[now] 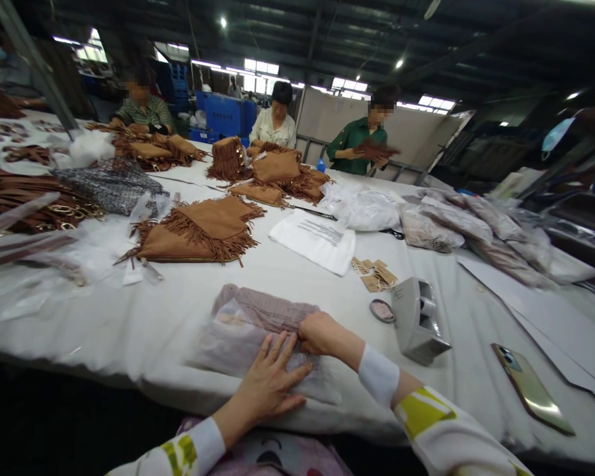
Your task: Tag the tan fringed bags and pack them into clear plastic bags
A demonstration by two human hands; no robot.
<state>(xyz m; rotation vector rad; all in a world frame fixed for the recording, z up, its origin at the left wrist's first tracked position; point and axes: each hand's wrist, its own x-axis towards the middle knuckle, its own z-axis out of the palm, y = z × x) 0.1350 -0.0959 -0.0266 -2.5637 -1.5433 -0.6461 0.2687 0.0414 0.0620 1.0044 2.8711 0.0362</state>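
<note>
A wrapped item in a translucent plastic bag point(228, 344) lies flat near the table's front edge, with a mauve-brown part showing along its far side. My left hand point(272, 380) rests on the plastic with its fingers spread. Beside it, my right hand point(320, 334) is closed at the bag's right upper part; its curled fingers hide what they pinch. Beyond the bag sits a brown fringed bag point(198, 231). To the right are a grey tape dispenser point(419, 320), a small round dish point(381, 311) and some tan tags point(377, 274).
A white printed pouch point(313, 239) lies mid-table. Plastic-wrapped packages point(436, 225) are heaped at the right, near white sheets point(550, 324) and a phone point(533, 389). Brown straps point(24, 198) lie at the left. Several people stand or sit across the table, beside more fringed bags point(277, 166).
</note>
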